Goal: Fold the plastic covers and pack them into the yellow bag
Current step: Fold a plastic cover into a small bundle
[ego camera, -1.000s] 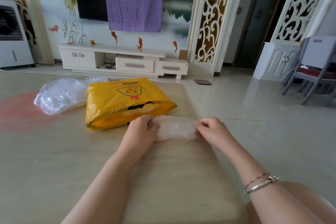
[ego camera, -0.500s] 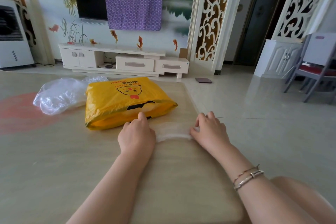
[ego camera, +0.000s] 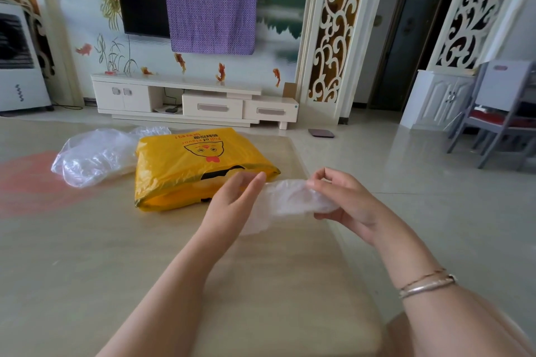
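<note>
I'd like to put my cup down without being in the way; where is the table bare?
Bare: the near table in front of the yellow bag. Crowded: the heap of plastic covers beside the bag, and the right edge, where the right hand holds a cover.

Loose covers left of bag

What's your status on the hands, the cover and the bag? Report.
Right hand grips the folded clear plastic cover, raised off the table. Left hand open beside it. Flat yellow plastic bag just beyond, nothing in between.
</note>
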